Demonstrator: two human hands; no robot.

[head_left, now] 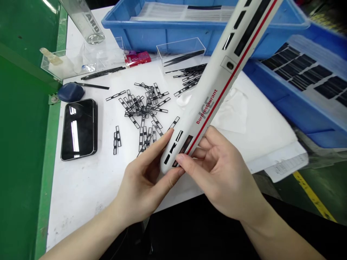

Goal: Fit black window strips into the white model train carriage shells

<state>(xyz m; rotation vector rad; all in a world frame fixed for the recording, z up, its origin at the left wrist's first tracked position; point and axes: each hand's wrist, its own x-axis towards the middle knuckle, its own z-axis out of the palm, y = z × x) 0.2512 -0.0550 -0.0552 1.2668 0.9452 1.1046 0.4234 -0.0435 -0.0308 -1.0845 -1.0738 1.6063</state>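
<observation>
— Two bare forearms [89, 231] slant up from the bottom edge, right under the camera, and what have they got hold of?

— White train body [215, 79], red stripe down its side, "ICE" and "Bordrestaurant" printed on it! It's tilted above the table [81, 195], lower end between the hands, upper end running out past the top edge.

— Give me the grip!

— Left hand [141, 187] wraps the rounded lower end, index finger along the far side, thumb across the near one. Right hand [227, 177] pinches from the other flank: thumb pressed on the dark window area, fingers curled behind.

— Are the thumbs touching?

— Tips just beside each other; contact, I cannot tell.

— And beyond the left hand?

— Heap of black frame strips [146, 110], criss-crossed on the white surface! More strips lie beside a clear box [180, 47], partly behind the train.

— Over on the left side?

— Dark-screened device [78, 130], glossy, with a navy rounded object [71, 92] just beyond it. Red wrapper [139, 59] farther back, near the clear bottle [84, 21].

— And along the back?

— Big blue bin [162, 38], pale sheets inside, train crossing in front of it. Another blue bin [303, 112] sits at the right, loaded with dark pieces!
</observation>
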